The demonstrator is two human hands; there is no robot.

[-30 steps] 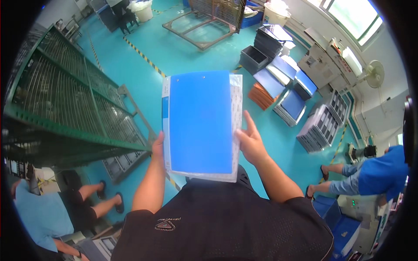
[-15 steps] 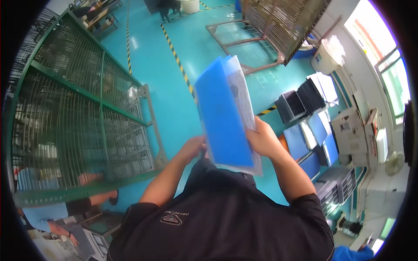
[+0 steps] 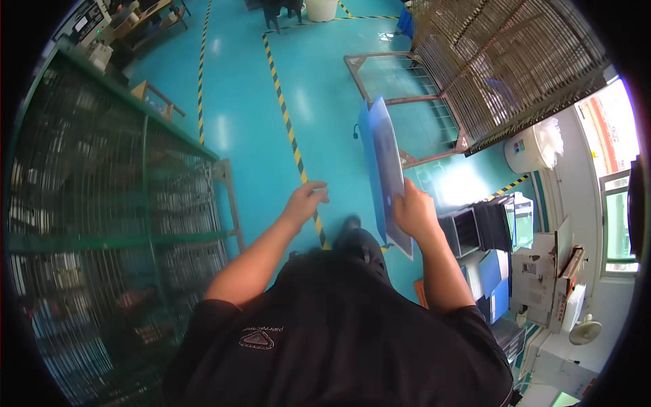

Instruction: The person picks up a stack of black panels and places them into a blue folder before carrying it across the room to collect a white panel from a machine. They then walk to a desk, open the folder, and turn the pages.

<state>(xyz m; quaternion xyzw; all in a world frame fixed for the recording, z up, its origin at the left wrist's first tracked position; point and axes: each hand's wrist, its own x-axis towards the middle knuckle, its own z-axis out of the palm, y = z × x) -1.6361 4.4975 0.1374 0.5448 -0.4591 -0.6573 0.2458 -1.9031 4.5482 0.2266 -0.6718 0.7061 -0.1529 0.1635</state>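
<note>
A blue plastic folder [image 3: 391,163] with pale sheets inside stands nearly edge-on in front of me, right of centre. My right hand [image 3: 416,213] grips it along its right side, with the thumb resting on the inner face. Apart from the folder, my left hand [image 3: 307,203] hangs over the floor to the left. Its fingers are loosely bent with a gap to the thumb, and I see nothing between them.
A green-framed wire rack [image 3: 146,180] fills the left side. At the upper right stands a brown wire rack [image 3: 488,81] on a low metal frame. Beyond it are a white bucket [image 3: 525,150], black bins [image 3: 468,227] and cardboard boxes [image 3: 532,271]. Striped tape [image 3: 288,122] crosses the blue-green floor.
My left hand has let go of the folder and moved away from it. The folder has shifted right and turned edge-on in my right hand. The racks and boxes have slid down in view.
</note>
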